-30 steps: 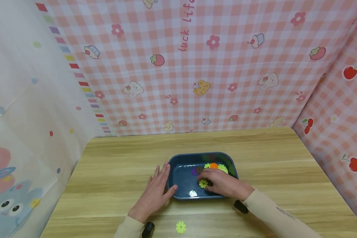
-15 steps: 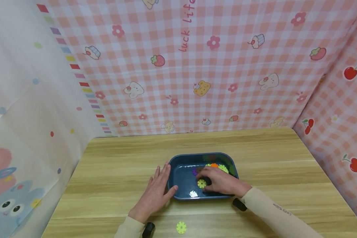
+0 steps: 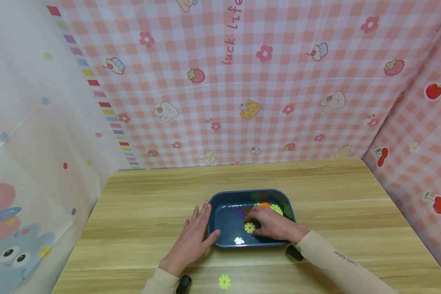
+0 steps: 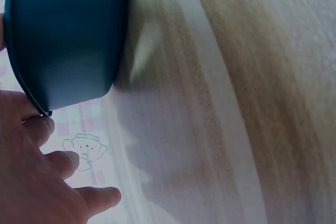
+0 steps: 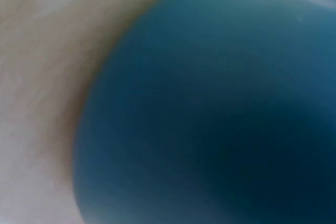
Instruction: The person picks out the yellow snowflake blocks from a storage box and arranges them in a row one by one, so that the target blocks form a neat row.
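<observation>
In the head view, a dark blue tray (image 3: 228, 222) stands on the wooden table. My left hand (image 3: 192, 241) rests at the tray's left end, fingers extended along the rim and thumb near the front corner. The left wrist view shows its fingers (image 4: 63, 163) at the tray's rim. My right hand (image 3: 273, 223) reaches into the tray, with curled fingers and thumb around a yellow notched plastic disc (image 3: 249, 228). Behind it lie purple (image 3: 240, 213), brown (image 3: 246, 210), orange (image 3: 265, 205) and yellow-green discs (image 3: 277, 209), partly hidden by the hand. In the right wrist view only the tray's outer wall (image 5: 184, 103) shows.
A single yellow-green disc (image 3: 224, 281) lies on the table (image 3: 143, 212) in front of the tray. A checked cloth (image 3: 220, 94) hangs behind the table, with more cloth at both sides.
My right hand has shifted slightly left inside the tray, and the yellow disc at its fingers with it. The left hand keeps its place at the rim.
</observation>
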The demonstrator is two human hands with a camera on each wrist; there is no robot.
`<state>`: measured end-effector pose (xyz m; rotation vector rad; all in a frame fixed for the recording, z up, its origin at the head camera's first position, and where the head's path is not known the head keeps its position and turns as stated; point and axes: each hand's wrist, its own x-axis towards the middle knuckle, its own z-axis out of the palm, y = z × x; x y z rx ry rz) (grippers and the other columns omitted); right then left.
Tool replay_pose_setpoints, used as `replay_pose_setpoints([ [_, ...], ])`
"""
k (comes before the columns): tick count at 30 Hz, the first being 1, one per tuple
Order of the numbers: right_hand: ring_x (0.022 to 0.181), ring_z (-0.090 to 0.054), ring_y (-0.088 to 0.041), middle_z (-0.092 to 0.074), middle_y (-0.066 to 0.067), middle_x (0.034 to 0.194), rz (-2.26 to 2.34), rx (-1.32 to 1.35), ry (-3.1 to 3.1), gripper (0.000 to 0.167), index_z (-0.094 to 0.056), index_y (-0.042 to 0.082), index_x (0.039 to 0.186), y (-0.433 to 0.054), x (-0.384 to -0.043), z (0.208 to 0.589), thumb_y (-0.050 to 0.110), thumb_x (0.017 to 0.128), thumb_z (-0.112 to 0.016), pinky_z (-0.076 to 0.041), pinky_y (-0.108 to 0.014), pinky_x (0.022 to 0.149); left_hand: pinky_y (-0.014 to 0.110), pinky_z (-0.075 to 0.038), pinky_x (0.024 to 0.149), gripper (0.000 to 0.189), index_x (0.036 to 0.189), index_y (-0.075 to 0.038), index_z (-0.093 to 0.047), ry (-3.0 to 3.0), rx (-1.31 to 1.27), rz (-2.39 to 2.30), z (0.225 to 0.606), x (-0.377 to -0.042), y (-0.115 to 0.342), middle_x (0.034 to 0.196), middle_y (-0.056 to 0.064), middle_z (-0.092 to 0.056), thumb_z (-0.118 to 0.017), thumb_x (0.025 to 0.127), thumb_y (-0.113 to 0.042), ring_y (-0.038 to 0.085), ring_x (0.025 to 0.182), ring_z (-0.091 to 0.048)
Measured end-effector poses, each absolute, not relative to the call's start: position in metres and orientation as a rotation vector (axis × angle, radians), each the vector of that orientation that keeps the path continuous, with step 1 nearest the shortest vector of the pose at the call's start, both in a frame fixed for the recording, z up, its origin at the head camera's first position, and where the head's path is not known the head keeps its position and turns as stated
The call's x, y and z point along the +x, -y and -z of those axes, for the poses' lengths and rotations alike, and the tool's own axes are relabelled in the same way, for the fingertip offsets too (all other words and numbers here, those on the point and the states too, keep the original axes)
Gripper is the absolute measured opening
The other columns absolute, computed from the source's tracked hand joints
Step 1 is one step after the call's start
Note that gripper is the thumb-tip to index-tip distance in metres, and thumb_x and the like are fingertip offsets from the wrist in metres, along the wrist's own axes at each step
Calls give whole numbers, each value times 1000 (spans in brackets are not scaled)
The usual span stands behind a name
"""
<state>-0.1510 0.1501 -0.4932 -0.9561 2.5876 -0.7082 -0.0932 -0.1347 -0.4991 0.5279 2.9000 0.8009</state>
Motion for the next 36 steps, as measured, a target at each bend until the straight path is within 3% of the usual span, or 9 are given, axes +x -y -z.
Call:
replay_pose_setpoints([
  [16, 107, -62, -18, -67, -3, 118, 727, -916, -2620, 29, -75, 9, 119, -151, -147, 487, 16, 91, -80, -55, -44, 98, 73, -20, 118, 80, 166, -7, -19, -2904, 517, -814, 500, -92, 134, 173, 9, -13, -53, 106, -47, 41, 157, -11],
  [25, 93, -59, -12, -64, 5, 111, 838, -949, -2710, 27, -75, 13, 118, -158, -137, 473, 19, 93, -79, -54, -31, 82, 73, -20, 118, 80, 166, -7, -19, -2911, 506, -813, 500, -92, 135, 173, 9, -13, -53, 106, -48, 41, 157, -11],
  [36, 98, -60, -12, -64, 8, 113, 930, -984, -2758, 27, -75, 15, 118, -168, -117, 456, 22, 93, -79, -57, -30, 84, 72, -18, 119, 72, 166, -8, -21, -2906, 509, -844, 499, -92, 135, 173, 6, -13, -50, 108, -41, 41, 157, -10],
])
